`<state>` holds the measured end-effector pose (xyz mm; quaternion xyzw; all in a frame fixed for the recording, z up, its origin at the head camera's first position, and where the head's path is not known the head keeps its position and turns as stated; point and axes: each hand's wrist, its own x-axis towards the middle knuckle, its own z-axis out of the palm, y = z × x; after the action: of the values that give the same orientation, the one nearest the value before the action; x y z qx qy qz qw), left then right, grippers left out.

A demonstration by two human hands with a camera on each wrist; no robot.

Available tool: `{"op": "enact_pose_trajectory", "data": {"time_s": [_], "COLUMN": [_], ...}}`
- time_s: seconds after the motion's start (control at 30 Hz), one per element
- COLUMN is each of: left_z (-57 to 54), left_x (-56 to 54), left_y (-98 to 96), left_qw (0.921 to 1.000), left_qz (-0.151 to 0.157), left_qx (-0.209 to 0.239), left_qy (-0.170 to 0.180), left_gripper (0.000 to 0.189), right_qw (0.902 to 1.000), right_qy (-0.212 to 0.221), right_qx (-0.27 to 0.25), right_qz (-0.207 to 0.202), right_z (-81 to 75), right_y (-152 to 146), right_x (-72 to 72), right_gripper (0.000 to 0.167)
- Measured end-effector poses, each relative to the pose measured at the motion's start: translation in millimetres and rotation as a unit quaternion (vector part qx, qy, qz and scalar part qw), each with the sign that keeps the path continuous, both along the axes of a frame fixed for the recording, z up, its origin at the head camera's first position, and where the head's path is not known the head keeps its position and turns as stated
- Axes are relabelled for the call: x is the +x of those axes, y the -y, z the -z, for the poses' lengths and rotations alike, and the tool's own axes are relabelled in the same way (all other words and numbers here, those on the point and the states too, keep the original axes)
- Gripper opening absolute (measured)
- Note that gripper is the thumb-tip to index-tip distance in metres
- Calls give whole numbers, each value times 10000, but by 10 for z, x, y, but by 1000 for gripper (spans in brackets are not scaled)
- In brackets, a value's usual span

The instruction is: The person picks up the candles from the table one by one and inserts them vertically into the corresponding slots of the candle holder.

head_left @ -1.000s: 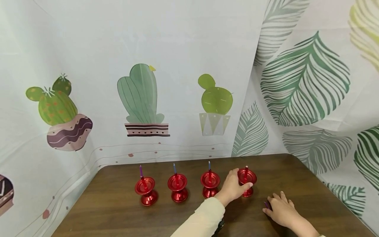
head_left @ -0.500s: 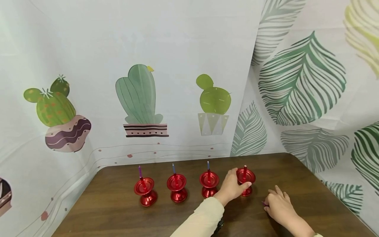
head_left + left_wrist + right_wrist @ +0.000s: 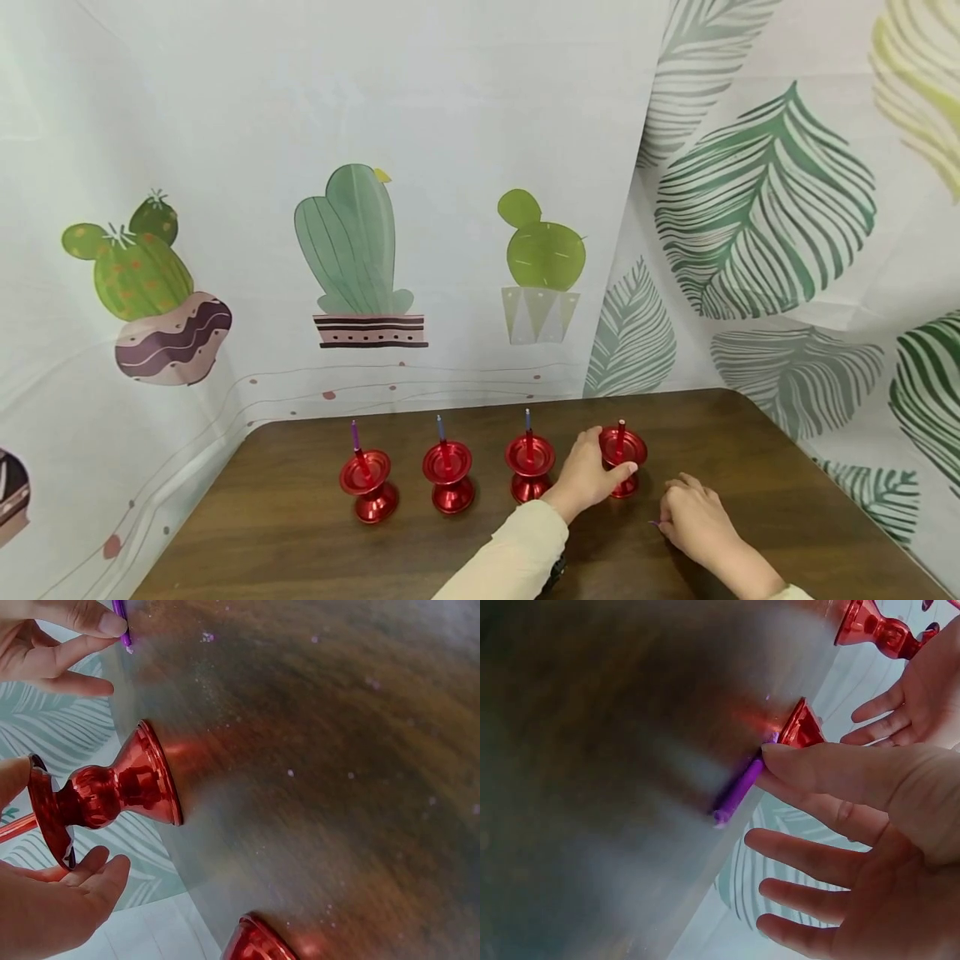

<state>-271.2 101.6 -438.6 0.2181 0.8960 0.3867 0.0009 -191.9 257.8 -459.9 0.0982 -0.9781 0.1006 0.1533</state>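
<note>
My left hand [image 3: 583, 479] grips the dish rim of the rightmost red metallic candle holder [image 3: 633, 450], which stands upright on the table. In the left wrist view the thumb lies on one side of that rim and the fingers on the other. A red tube [image 3: 621, 437] rises from the middle of its dish. To the right, my right hand [image 3: 699, 525] pinches a slim purple candle [image 3: 739, 791] between thumb and index finger, low over the tabletop; its other fingers are spread in the right wrist view. In the head view the hand hides most of this candle.
Three more red holders stand in a row to the left: one with a purple candle [image 3: 356, 435], two with blue candles [image 3: 441, 427]. The brown wooden table [image 3: 300, 542] backs onto a white cloth [image 3: 450, 108] printed with cacti and leaves. Small pale specks dot the tabletop.
My right hand has gone from flat, spread fingers over the purple candle to pinching it, and has shifted slightly left. The left hand keeps its hold on the holder.
</note>
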Motion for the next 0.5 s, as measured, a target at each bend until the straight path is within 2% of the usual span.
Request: {"op": "enact_pose_trajectory", "data": {"time_s": [0.23, 0.5], "left_z": [4, 6], "left_x": [5, -4], "left_y": [-11, -9], "left_qw": [9999, 9998], "left_qz": [0, 16], "left_qx": [-119, -181], "left_qy": [-78, -114], "left_gripper": [71, 71], "right_qw": [9993, 9994], "right_qy": [134, 0], "right_qx": [243, 83], "right_qz": [-252, -345], "right_z": [-21, -103], "right_y": [-31, -112], "right_x": [0, -24], "right_gripper": [35, 34]}}
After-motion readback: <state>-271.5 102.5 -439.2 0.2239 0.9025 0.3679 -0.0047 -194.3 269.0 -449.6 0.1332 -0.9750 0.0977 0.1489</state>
